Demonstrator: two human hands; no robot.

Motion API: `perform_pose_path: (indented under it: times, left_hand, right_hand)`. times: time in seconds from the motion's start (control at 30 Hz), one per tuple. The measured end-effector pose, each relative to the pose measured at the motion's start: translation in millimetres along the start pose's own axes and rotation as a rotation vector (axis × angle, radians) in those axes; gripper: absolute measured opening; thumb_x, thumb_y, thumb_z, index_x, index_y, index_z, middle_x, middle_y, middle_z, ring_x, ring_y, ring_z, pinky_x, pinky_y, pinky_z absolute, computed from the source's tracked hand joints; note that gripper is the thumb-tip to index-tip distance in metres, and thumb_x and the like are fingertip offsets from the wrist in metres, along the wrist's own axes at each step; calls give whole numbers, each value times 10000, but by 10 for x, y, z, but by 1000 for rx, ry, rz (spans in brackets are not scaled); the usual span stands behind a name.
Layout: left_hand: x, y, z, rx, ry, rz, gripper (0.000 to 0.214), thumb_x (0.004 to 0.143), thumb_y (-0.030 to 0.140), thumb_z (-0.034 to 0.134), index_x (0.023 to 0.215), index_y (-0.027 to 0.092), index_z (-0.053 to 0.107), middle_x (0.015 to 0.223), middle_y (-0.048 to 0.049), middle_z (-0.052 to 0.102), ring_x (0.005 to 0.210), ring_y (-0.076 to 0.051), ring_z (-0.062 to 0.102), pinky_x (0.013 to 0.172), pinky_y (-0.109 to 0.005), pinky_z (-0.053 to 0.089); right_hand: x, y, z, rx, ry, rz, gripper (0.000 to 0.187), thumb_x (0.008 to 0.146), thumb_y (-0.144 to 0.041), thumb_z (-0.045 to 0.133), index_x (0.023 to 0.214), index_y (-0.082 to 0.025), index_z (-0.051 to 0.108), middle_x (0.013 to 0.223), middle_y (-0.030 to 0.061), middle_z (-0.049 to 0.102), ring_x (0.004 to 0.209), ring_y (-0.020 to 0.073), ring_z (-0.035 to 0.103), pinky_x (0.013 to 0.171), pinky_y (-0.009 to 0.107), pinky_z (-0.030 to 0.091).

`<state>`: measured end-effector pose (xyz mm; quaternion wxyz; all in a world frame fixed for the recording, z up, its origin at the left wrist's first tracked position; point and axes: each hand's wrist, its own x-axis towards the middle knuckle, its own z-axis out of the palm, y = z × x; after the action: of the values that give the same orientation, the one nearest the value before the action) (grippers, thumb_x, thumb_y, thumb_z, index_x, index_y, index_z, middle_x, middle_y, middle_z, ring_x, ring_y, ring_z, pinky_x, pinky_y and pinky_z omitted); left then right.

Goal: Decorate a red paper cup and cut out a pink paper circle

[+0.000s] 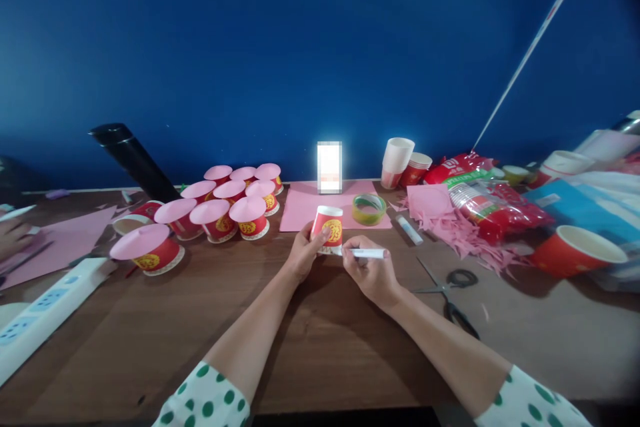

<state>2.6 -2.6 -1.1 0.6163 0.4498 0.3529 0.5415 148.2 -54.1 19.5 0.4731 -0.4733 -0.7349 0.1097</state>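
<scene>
My left hand is closed around a red paper cup with a yellow emblem, held upside down just above the brown table. My right hand grips a white pen or glue stick, its tip at the cup's lower rim. Behind the cup lies a pink paper sheet with a roll of green tape on it.
Several upturned red cups capped with pink discs stand at left. Scissors lie right of my hand. Pink paper scraps, cup stacks, red packages, a red cup, a power strip and another person's hand surround.
</scene>
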Motion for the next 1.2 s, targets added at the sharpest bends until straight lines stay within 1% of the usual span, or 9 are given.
perform_pose_path:
  times: [0.27,0.47,0.57,0.77,0.93,1.2]
  left_hand:
    - [2,-11,-15,19,-15,25,382,676,372,664,960,134,569,776,-50,631,650,-150,586,605,-258,444]
    - [2,-12,-13,31,9,5,424,656,389,677,979,134,576,793,-53,645,672,-164,599,624,-264,453]
    - [3,-15,-15,31,2,8,422,664,380,673,989,132,572,791,-54,644,668,-161,597,615,-259,455]
    - [7,-9,-5,11,25,-13,454,643,403,684,991,133,573,810,-67,648,669,-171,602,591,-256,454]
    - [8,-11,-5,-10,19,-23,438,641,407,684,976,147,573,809,-59,646,661,-166,604,586,-253,450]
    - [-2,2,2,24,27,-19,449,642,412,680,977,134,571,805,-68,647,681,-180,608,594,-261,457]
  right_hand:
    - [22,-22,-31,3,49,28,147,818,-253,474,714,-175,542,674,23,598,583,126,551,533,207,416]
    - [14,2,-37,17,55,36,140,816,-253,473,734,-177,557,656,21,598,565,128,545,513,211,412]
    - [13,6,-40,13,64,49,140,814,-257,477,735,-179,561,639,14,594,542,122,538,507,210,409]
    - [10,9,-47,-1,77,21,134,811,-258,480,736,-182,560,644,18,598,569,131,555,503,209,409]
    - [3,1,-59,-8,73,17,133,816,-252,474,735,-182,552,639,17,593,587,135,560,509,211,410]
    - [10,-18,-49,3,81,25,145,816,-251,468,725,-179,555,628,13,589,554,124,545,507,209,405]
